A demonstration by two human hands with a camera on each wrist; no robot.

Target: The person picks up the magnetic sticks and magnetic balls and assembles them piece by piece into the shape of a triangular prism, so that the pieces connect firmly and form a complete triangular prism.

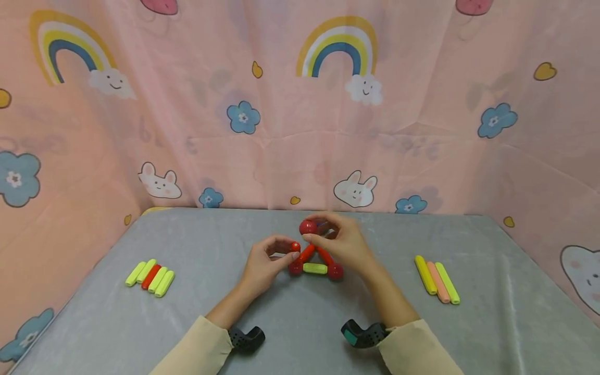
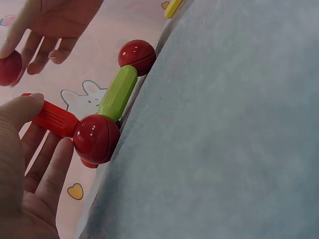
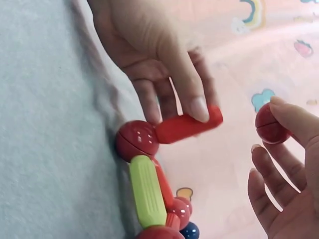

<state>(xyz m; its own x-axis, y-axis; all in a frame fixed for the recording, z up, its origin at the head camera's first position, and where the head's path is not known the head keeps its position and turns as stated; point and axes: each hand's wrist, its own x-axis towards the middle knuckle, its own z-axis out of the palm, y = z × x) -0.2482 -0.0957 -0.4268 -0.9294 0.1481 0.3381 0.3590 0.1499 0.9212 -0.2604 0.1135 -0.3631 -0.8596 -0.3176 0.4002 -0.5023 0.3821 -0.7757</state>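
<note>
A toy frame of rods and balls lies on the table, with a yellow-green rod (image 1: 315,268) joining two red balls (image 1: 335,271) at its near side. Two red rods (image 1: 324,255) run back from those balls. My left hand (image 1: 263,262) pinches the upper end of another red rod (image 3: 184,125), whose lower end meets the near-left red ball (image 2: 95,139). Above the frame, my right hand (image 1: 344,242) holds a loose red ball (image 1: 308,227) between thumb and fingers, apart from that rod. The right wrist view shows a blue ball (image 3: 190,231) behind the frame.
At the left of the grey table (image 1: 300,323) lie several yellow-green rods (image 1: 164,284) with a red rod (image 1: 151,277) among them. To the right lie a yellow rod (image 1: 425,275), a peach rod (image 1: 438,282) and a yellow-green rod (image 1: 447,283). A pink curtain (image 1: 281,166) hangs behind.
</note>
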